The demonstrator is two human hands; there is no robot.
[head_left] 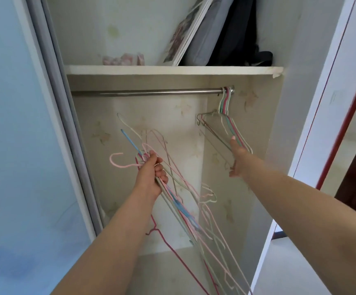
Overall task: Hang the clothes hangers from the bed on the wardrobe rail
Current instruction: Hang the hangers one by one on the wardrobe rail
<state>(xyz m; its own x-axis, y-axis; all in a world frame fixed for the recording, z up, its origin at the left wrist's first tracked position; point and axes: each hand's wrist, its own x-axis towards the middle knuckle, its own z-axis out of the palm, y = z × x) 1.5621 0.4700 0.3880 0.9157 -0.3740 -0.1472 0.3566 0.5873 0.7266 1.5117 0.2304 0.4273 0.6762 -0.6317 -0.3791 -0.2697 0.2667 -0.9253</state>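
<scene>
Hangers going up on the rail

Left hand [151, 175] grips a tangled bunch of hangers [179, 201]. Right hand [237, 158] has straight fingers touching the hung hangers [226, 116] at the rail [147, 92]. Best to pull one hook free slowly.

rail [151, 91] under shelf [130, 69] | hung hangers [226, 107] at rail's right end

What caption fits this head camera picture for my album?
Left hand grips a bundle of hangers; right hand touches hangers on the wardrobe rail.
</scene>
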